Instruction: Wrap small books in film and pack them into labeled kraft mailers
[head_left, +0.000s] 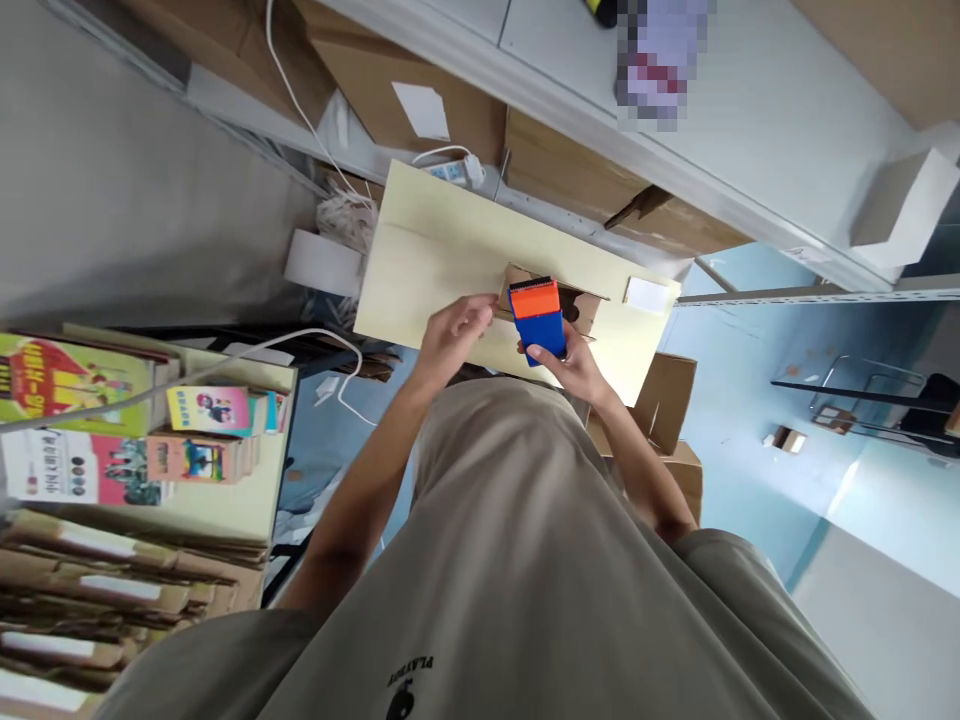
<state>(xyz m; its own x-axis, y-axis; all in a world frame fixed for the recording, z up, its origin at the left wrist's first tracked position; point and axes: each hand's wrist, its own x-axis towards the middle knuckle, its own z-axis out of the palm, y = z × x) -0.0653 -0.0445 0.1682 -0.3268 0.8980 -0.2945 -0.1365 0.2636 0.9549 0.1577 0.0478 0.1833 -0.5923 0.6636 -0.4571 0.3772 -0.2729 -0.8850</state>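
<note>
My right hand (pixel 577 368) is closed around a blue tape dispenser (pixel 541 335) with an orange end and a black toothed edge. The dispenser is held over a small cardboard box (pixel 589 318) on a pale yellow tabletop (pixel 427 225). Part of the box is hidden behind the dispenser, and a dark round spot shows on its right part. My left hand (pixel 456 338) is at the box's left end, fingers stretched toward it and slightly bent. Whether its fingertips touch the box I cannot tell.
A small white pad (pixel 646 294) lies at the tabletop's right end. Behind it are a power strip (pixel 448 172) and large cartons (pixel 577 165) under a grey shelf (pixel 720 130). Books (pixel 202 457) and folded cardboard (pixel 97 590) are on the left; an open carton (pixel 664 405) stands at right.
</note>
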